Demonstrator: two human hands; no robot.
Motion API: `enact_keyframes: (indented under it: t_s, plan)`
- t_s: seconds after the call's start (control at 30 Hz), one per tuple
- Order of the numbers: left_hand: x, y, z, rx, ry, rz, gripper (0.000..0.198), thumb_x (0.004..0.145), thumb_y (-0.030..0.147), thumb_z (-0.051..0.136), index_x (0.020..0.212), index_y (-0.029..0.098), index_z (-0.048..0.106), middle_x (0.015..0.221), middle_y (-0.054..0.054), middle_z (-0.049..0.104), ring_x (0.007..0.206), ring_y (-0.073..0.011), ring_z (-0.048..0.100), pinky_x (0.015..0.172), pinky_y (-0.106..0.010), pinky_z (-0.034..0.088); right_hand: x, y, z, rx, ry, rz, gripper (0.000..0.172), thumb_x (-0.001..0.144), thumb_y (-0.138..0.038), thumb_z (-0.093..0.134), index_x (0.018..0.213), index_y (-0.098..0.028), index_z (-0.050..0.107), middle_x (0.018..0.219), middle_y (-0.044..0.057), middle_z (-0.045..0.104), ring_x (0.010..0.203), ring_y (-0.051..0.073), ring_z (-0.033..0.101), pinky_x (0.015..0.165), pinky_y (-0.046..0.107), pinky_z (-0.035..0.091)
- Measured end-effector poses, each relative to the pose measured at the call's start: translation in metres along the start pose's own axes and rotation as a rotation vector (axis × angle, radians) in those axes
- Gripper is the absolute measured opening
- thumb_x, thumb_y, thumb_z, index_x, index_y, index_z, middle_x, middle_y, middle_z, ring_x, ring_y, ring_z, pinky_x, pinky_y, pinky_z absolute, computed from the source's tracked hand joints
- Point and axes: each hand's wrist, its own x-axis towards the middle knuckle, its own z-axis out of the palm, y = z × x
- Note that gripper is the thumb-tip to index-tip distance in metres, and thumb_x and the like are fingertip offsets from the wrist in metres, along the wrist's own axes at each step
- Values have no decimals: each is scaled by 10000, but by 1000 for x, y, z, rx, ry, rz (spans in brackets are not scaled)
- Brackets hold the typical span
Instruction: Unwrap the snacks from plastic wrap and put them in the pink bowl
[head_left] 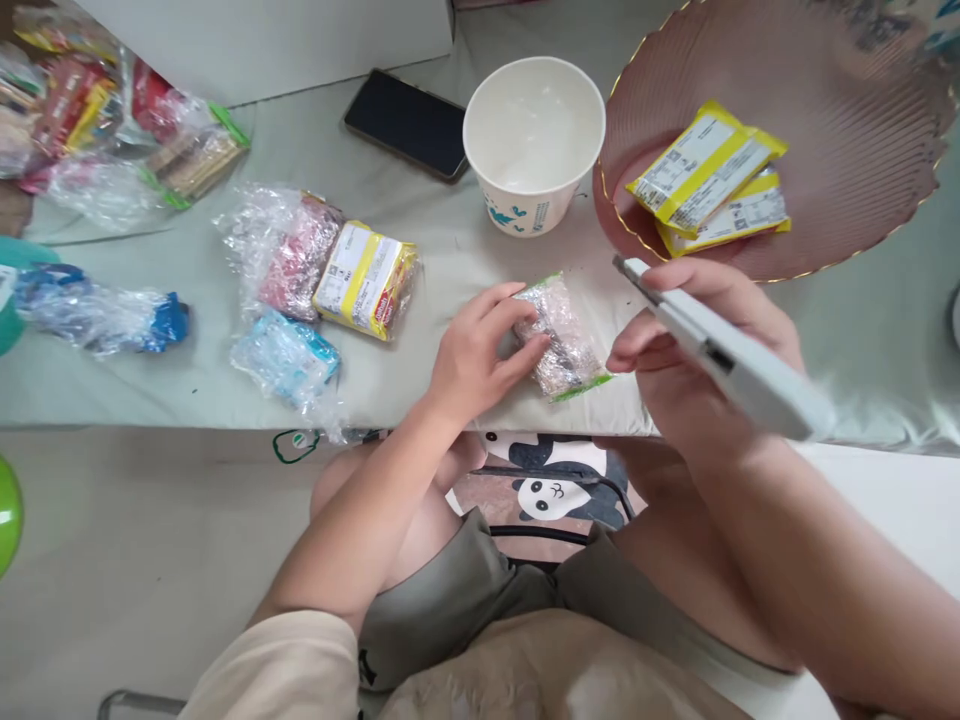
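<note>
My left hand [480,350] holds a clear-wrapped packet [564,340] with green ends against the table, its thumb and fingers curved over the left side. In my right hand [712,350] is a pale grey utility knife [720,345], raised above the table just right of the packet. Its tip points up and left, apart from the packet. The palm side of the right hand is partly hidden by the knife's body.
Behind the packet stands a white paper tub [534,130], with a black phone [409,125] beside it. A pink ribbed bowl [847,190] holds yellow packets [709,165]. Leftward lie a yellow-and-white packet [364,280], a blue wrapped packet [289,360] and a blue wrapped item [101,310].
</note>
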Motion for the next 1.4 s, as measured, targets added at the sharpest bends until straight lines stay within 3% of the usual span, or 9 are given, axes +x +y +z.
enact_keyframes:
  t_s: [0.17, 0.37, 0.57, 0.8, 0.93, 1.07, 1.17, 1.23, 1.4]
  plan:
    - [0, -2, 2, -35, 17, 63, 225, 995, 427, 616, 1059, 218, 669, 1327, -102, 699, 1203, -228, 688, 1009, -359, 543, 2, 16, 7, -218, 99, -197, 304, 919, -577, 653, 921, -274, 621, 602, -42, 531, 500, 136, 466, 491, 298, 397]
    - [1, -5, 8, -68, 58, 95, 302, 1007, 514, 578, 1037, 214, 573, 1163, -107, 735, 1195, -248, 688, 956, -372, 543, 3, 19, 13, -617, -19, -273, 304, 998, -543, 518, 983, -270, 649, 651, -34, 636, 561, 153, 596, 583, 294, 453]
    - [0, -3, 6, -52, 29, 81, 272, 1035, 491, 529, 969, 227, 549, 1152, -104, 730, 1251, -246, 665, 994, -384, 532, 4, 14, 15, -776, -121, -313, 216, 955, -430, 556, 983, -250, 672, 691, 3, 713, 527, 169, 616, 564, 285, 440]
    - [0, -1, 7, 33, 13, 72, 204, 1044, 346, 522, 933, 198, 608, 1263, -124, 718, 1228, -249, 678, 997, -383, 523, -19, 0, -9, -857, -282, -481, 61, 906, -228, 592, 942, -217, 639, 546, -39, 616, 436, 126, 565, 455, 241, 388]
    - [0, -2, 9, 39, 33, 89, 154, 1029, 298, 538, 936, 198, 609, 1215, -106, 727, 1235, -253, 676, 985, -382, 528, -37, -1, -30, -853, -389, -522, 133, 891, -163, 643, 991, -241, 604, 571, -58, 606, 424, 108, 504, 454, 259, 378]
    - [0, -3, 10, 68, 44, 88, 124, 1022, 294, 537, 971, 208, 610, 1183, -95, 704, 1245, -256, 658, 983, -383, 532, -43, -3, -49, -785, -383, -604, 89, 916, -186, 600, 944, -270, 590, 571, -68, 611, 430, 99, 518, 444, 238, 396]
    - [-1, -5, 11, 113, 105, 76, 156, 995, 304, 571, 1111, 219, 633, 1335, -116, 612, 1101, -232, 675, 946, -381, 543, -40, 0, -57, -868, -171, -576, 57, 907, -219, 627, 923, -269, 606, 560, -73, 580, 421, 94, 482, 443, 236, 389]
    - [-1, -5, 12, 152, 141, 60, 206, 984, 299, 569, 1162, 229, 646, 1343, -119, 583, 990, -212, 667, 914, -387, 545, -36, 8, -61, -1005, -86, -524, 123, 891, -208, 631, 1001, -260, 648, 639, -35, 644, 490, 128, 549, 478, 266, 412]
    - [-1, -4, 10, 128, 161, 68, 319, 1027, 457, 477, 1081, 218, 681, 1096, -103, 619, 824, -194, 623, 800, -387, 547, -25, 28, -69, -1162, -252, -401, 419, 875, -85, 491, 1213, -227, 695, 933, 76, 760, 840, 248, 707, 661, 337, 514]
